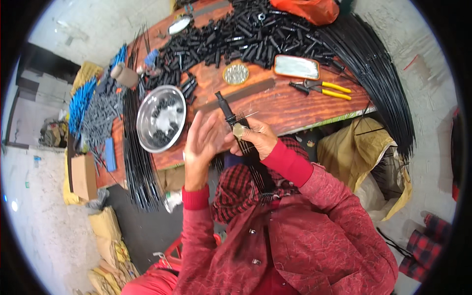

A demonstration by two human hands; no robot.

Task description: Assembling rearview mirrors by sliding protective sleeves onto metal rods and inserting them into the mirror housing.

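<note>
At the frame's centre, we see the right hand (259,137) closed on a black rod (224,106), presumably to steady it; the left hand (200,142) stands open beside it, apparently holding nothing. Bowl (144,123) (left) and pliers (311,85) (upper right) probably sit for easy reach.

No text, label, brand, number or sign can be read; any marks on the cardboard box (84,178), the tan sack (346,143), the orange bag (317,11) or the pale bottle (125,76) are too small or blurred to make out.
</note>
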